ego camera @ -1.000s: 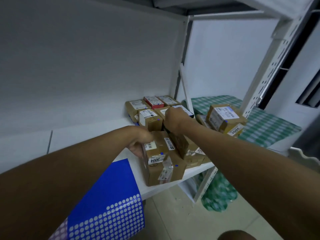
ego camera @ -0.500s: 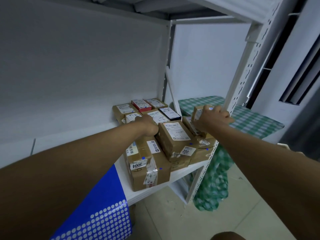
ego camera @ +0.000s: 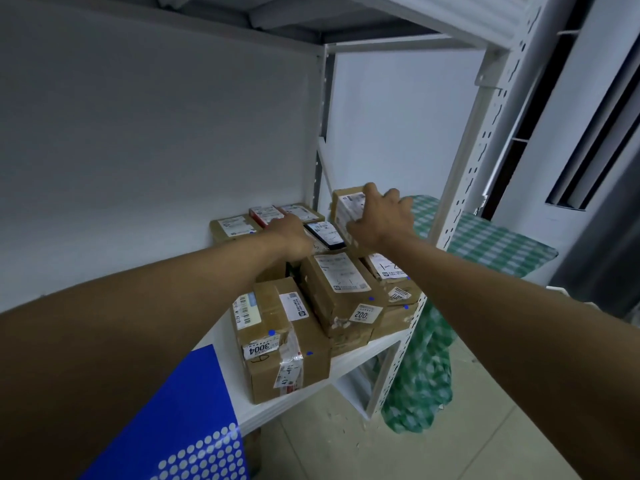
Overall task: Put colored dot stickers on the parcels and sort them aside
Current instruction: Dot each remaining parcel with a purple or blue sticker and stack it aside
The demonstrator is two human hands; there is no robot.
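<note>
Several brown cardboard parcels with white labels sit packed on a white shelf [ego camera: 304,396]. The front one, marked 3004 [ego camera: 277,337], carries blue dots; so does the parcel marked 200 [ego camera: 343,292]. My right hand [ego camera: 379,220] grips a tilted brown parcel [ego camera: 346,209], lifted above the rear right of the pile. My left hand [ego camera: 294,233] rests on the parcels in the middle row, fingers hidden. A blue sheet of dot stickers [ego camera: 187,434] lies at the shelf's front left.
White perforated rack posts [ego camera: 464,202] frame the shelf on the right. A green checked cloth [ego camera: 485,237] covers a table beyond the rack and hangs to the tiled floor. A white wall backs the shelf.
My right hand moved right off the pile, took hold of a parcel there and lifted it tilted. My left hand shifted from the 3004 parcel back to the middle row.
</note>
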